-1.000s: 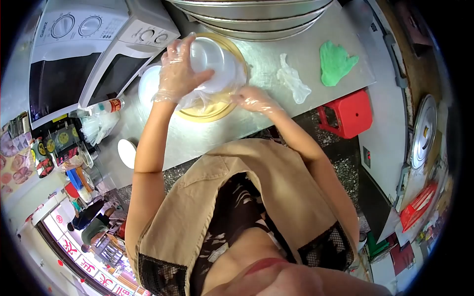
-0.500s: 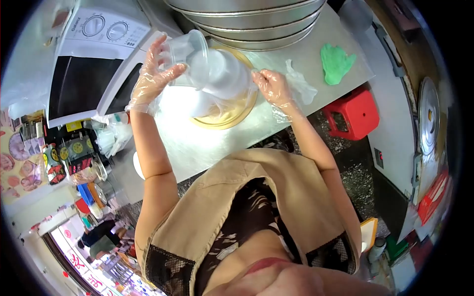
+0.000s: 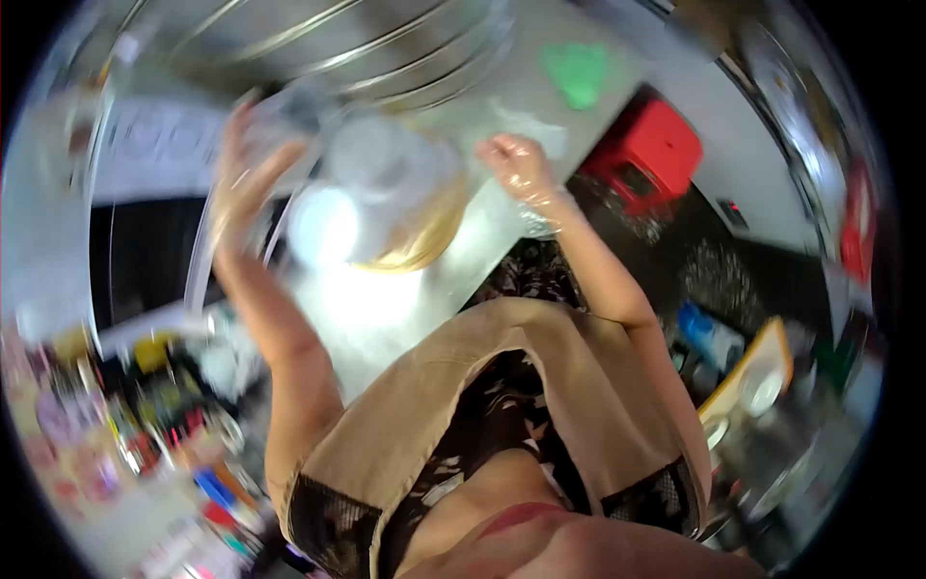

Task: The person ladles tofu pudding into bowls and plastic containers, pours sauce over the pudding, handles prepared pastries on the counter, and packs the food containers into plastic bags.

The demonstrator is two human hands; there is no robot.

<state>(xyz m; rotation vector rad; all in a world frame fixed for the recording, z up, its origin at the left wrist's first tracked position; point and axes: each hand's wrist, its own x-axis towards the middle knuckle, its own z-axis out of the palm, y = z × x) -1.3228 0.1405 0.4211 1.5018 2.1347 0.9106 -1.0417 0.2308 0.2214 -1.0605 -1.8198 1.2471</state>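
Observation:
My left hand (image 3: 243, 183), in a clear plastic glove, grips a clear plastic container (image 3: 301, 104) between thumb and fingers; motion smears both. Just right of it, a whitish tub (image 3: 368, 152) and a brightly lit round white shape (image 3: 323, 227) are over a gold round tray (image 3: 424, 239). Thin clear plastic seems to cover part of them. My right hand (image 3: 521, 169), also gloved, is to the right of the tray with its fingers curled together. Whatever those fingers may hold is too blurred to make out.
Large stacked steel pans (image 3: 386, 58) stand at the back of the metal table (image 3: 371, 333). A white microwave (image 3: 154, 145) is at the left. Crumpled green plastic (image 3: 579, 72) lies on the table's right, with a red stool (image 3: 651, 154) beyond the edge.
The view has swung, so the table's things appear shifted left and blurred. My right hand has come away from the tub's side. My left hand still holds the clear container.

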